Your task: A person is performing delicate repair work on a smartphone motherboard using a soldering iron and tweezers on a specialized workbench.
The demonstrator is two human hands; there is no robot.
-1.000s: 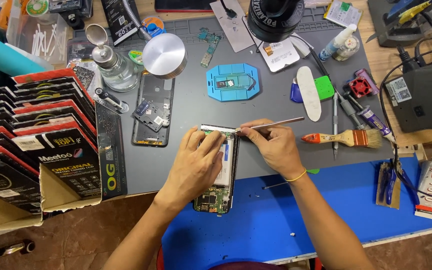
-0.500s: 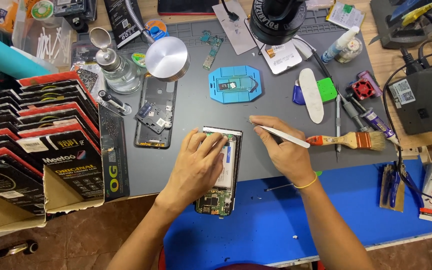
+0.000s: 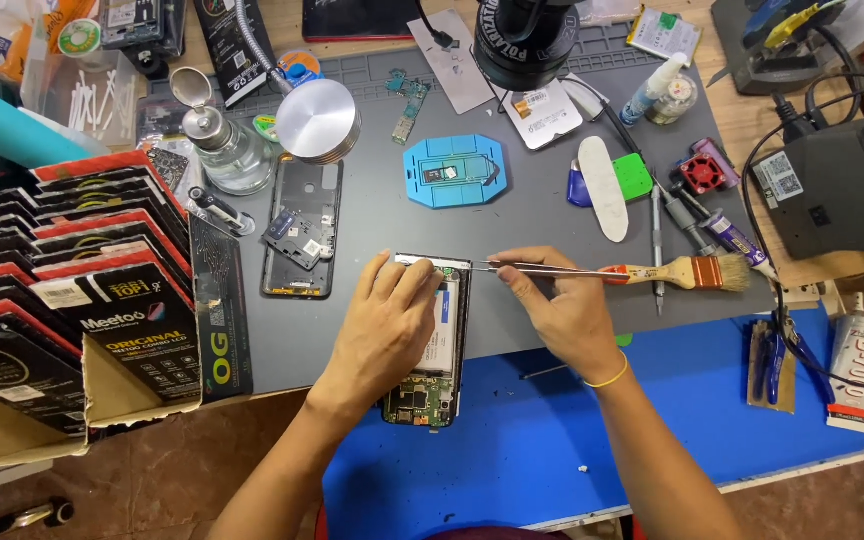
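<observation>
Here, the opened phone (image 3: 430, 340) is pinned flat on the grey mat (image 3: 512, 220) near its front edge by the left hand (image 3: 387, 325), fingers spread over the upper half. A thin metal tool (image 3: 542, 267), seemingly tweezers, is pinched in the right hand (image 3: 562, 310) with its tip at the phone's top right corner. The work is best done with the tip kept shallow and the phone held steady, so that nothing beneath is scratched.
</observation>
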